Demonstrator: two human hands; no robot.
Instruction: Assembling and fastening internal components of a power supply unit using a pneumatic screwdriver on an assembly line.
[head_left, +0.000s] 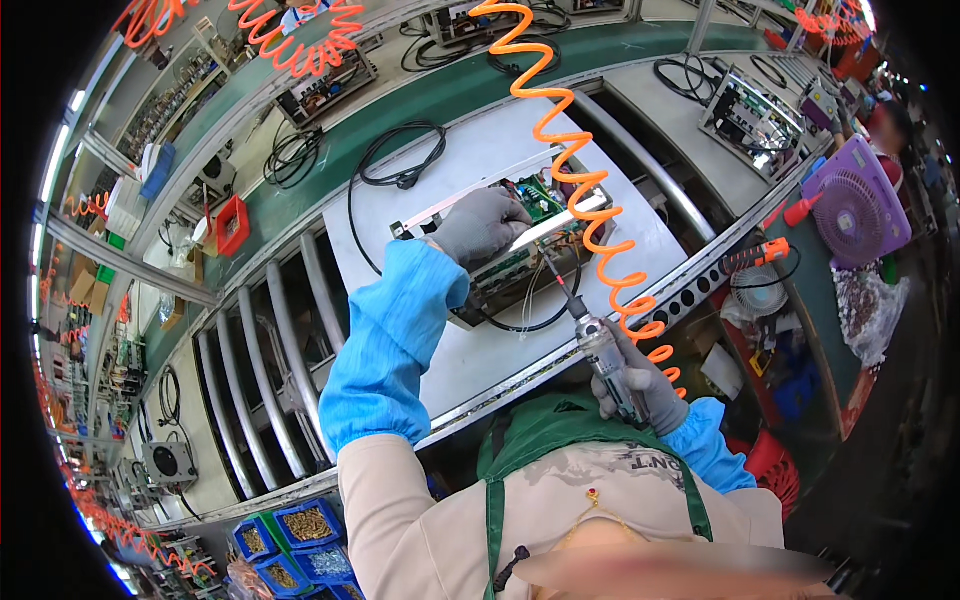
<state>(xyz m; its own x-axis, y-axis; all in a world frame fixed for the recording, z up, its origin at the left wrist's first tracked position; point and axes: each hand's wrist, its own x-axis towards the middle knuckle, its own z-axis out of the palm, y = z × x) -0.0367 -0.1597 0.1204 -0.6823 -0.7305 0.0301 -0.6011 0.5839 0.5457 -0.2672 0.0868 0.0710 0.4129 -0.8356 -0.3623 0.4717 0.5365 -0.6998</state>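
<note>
Beige shirt — orange coiled hose partly hiding open chassis.

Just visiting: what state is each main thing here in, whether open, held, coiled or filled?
Left hand: gloved, on the device; grip unclear
Right hand: gloved, closed around the power screwdriver
Power screwdriver: held; running or not, unclear
Device: open, circuit board exposed
Black cable: loosely looped
Orange hose: coiled, stretched
Purple fan: spinning unclear
</note>
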